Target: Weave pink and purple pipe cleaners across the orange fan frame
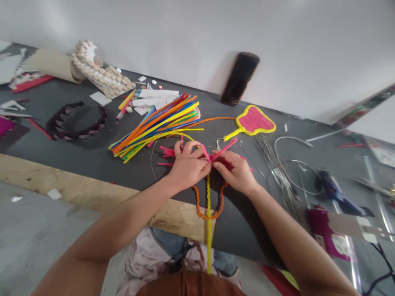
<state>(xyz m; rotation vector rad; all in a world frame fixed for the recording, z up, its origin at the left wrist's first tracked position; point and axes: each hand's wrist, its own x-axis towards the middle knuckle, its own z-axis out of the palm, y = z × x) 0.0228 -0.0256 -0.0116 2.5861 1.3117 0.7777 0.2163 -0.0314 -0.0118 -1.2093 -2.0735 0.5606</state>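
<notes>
My left hand [187, 164] and my right hand [236, 172] meet over the dark table [92, 160], both pinching pink pipe cleaners [222, 149] at one spot. The pink strands fan out left and right from my fingers. Below my hands hangs an orange pipe-cleaner loop [199, 205] with a straight yellow pipe cleaner [209, 230] running down its middle toward my lap. A bundle of mixed-colour pipe cleaners [157, 123] lies just beyond my left hand.
A pink and yellow fan-shaped piece [253, 121] lies behind my right hand. A phone [240, 78] leans on the wall. Wire loops [293, 172] and a blue glue gun [335, 191] lie right. A dark braided headband [77, 123] and a shell-like model [101, 74] sit left.
</notes>
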